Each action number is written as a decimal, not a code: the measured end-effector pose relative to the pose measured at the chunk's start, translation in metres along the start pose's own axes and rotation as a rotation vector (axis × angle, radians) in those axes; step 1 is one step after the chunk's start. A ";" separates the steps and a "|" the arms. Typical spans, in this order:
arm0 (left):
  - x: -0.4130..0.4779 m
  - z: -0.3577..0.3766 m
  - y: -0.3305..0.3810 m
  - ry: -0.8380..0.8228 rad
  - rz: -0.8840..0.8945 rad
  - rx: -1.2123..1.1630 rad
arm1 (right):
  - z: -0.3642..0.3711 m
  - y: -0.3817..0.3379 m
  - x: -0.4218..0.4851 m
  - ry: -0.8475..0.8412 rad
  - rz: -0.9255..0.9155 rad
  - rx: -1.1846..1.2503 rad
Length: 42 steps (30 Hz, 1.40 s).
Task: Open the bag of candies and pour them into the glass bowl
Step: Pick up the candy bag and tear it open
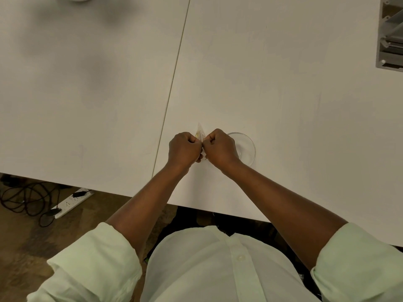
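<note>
Both fists meet at lower centre of the frame: left hand [184, 149] and right hand [220, 148] pinch the small clear bag [200, 132] between them, its long axis pointing up-frame. The glass bowl [248, 147] sits just right, nearest the right hand.

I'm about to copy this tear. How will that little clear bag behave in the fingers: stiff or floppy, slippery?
Probably floppy: the bag is thin clear film, pinched into a crumpled peak between the left hand and right hand. Likely light, since it is small beside the fists. Possibly slippery, as the film looks glossy, so both hands grip it tightly.
</note>
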State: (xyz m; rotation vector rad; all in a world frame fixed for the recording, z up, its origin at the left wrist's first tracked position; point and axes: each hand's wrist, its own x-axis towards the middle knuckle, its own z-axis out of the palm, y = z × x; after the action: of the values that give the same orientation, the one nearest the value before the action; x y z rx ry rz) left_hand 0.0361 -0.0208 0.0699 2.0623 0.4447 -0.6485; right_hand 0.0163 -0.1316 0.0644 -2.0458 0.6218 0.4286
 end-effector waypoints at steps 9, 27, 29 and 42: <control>-0.001 0.003 0.001 0.042 0.014 0.027 | 0.004 0.002 0.001 0.030 -0.032 -0.027; 0.001 -0.002 0.004 -0.092 -0.063 -0.278 | -0.009 0.009 0.016 -0.127 -0.293 -0.124; 0.000 0.003 0.003 -0.030 -0.061 -0.210 | -0.006 0.009 0.014 -0.115 -0.312 -0.162; 0.007 0.000 -0.006 0.134 0.012 -0.007 | -0.010 0.005 0.017 0.018 -0.296 -0.214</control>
State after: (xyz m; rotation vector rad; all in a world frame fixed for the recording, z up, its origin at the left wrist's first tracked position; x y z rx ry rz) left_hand 0.0379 -0.0171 0.0618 2.1084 0.5106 -0.5026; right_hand 0.0280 -0.1466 0.0569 -2.3034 0.2843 0.3119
